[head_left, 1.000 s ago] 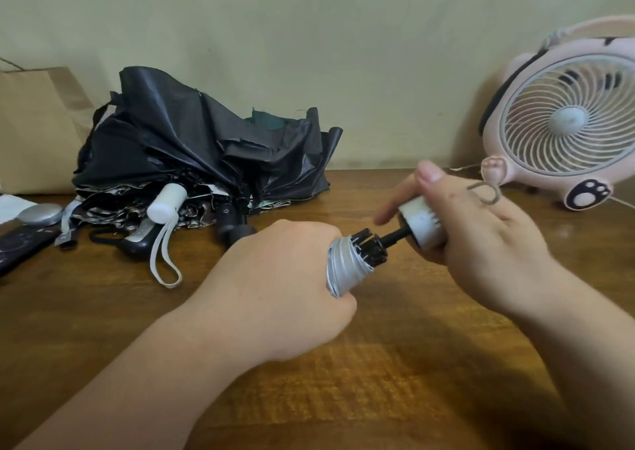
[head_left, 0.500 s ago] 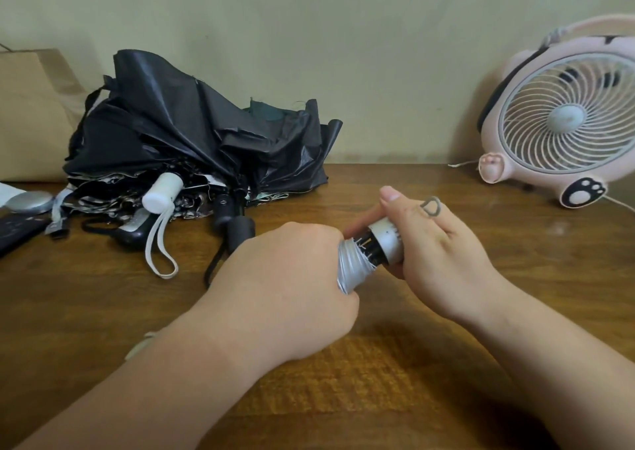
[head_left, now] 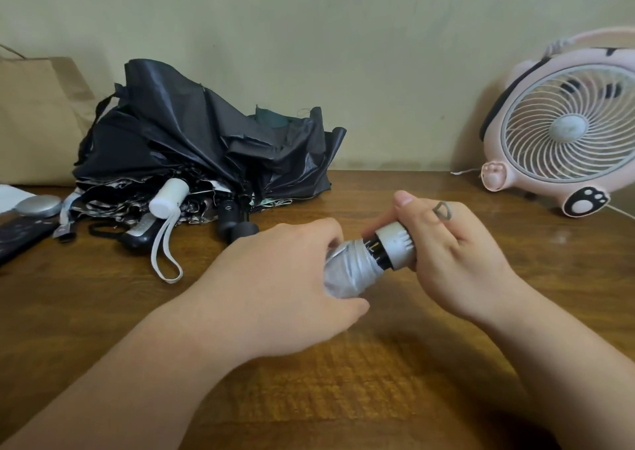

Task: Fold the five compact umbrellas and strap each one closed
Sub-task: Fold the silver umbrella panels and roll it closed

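I see the silver umbrella [head_left: 347,271] held just above the bench [head_left: 343,381], a little right of centre in my view. Its canopy is gathered into a tight grey-silver bundle with lengthwise pleats, and black rib ends [head_left: 374,250] show where the fabric meets the pale grey handle [head_left: 395,245]. The handle is a short cylinder with small ridges at its far end, pointing toward 2 o'clock.

My left hand [head_left: 275,284] wraps the canopy, fingers curled closed around the fabric so most of the bundle is hidden. My right hand [head_left: 453,253] grips the handle, fingers pressed around it with the thumb laid over the top; a ring [head_left: 442,210] sits on one finger.

At 10 o'clock, well apart from the hands, lies a heap of loose umbrellas [head_left: 206,147]: black crumpled canopies piled against the wall, a white handle [head_left: 169,198] with a white wrist loop [head_left: 165,253] trailing toward me, and black handles [head_left: 237,222] poking out at the near edge. I cannot tell how many are in the heap.

A pink fan [head_left: 567,130] stands at 2 o'clock.
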`<control>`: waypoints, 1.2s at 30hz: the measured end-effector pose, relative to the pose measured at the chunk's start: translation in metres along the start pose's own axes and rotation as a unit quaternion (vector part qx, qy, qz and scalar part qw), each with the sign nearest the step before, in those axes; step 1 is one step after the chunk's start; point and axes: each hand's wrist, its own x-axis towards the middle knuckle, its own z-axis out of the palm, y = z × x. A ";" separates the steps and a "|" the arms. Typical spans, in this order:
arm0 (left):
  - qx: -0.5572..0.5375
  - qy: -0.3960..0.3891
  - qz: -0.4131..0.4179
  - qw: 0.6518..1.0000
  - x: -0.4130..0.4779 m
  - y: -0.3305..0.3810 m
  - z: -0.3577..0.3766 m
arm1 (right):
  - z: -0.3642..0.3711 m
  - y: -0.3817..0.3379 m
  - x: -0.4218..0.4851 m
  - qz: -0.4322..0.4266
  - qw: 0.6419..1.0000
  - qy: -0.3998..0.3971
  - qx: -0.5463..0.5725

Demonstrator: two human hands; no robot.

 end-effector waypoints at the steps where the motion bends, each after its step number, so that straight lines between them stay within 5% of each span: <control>1: 0.013 -0.013 0.004 1.000 0.000 -0.005 -0.002 | -0.006 0.003 0.003 0.007 1.000 0.011 -0.008; 7: -0.076 -0.204 -0.006 0.976 0.011 -0.051 -0.008 | -0.046 0.021 0.015 0.147 0.985 0.086 0.005; 10: -0.198 -0.184 0.008 0.963 0.016 -0.060 -0.003 | -0.053 0.034 0.017 0.239 0.966 0.065 0.071; 12: -0.271 -0.097 0.008 0.958 0.019 -0.061 -0.001 | -0.054 0.036 0.017 0.274 0.955 0.030 0.113; 14: -0.432 0.010 -0.009 0.902 0.023 -0.067 0.001 | -0.057 0.033 0.016 0.276 0.950 -0.006 0.147; 16: -0.584 0.099 -0.036 0.805 0.025 -0.070 -0.002 | -0.057 0.029 0.015 0.249 0.948 -0.045 0.195; 19: -0.679 0.189 -0.089 0.704 0.033 -0.067 0.001 | -0.043 0.018 0.010 0.208 0.941 -0.119 0.237; 23: -0.675 0.259 -0.160 0.672 0.043 -0.065 0.014 | -0.022 0.002 0.001 0.229 0.911 -0.238 0.245; 27: -0.719 0.289 -0.193 0.602 0.045 -0.067 0.019 | -0.011 -0.005 -0.004 0.231 0.888 -0.295 0.266; 32: -0.694 0.300 -0.223 0.615 0.044 -0.057 0.025 | 0.007 -0.005 -0.008 0.258 0.911 -0.273 0.168; 36: -0.853 0.167 -0.120 0.479 0.036 -0.055 0.011 | 0.015 -0.009 -0.008 0.293 0.881 -0.269 0.255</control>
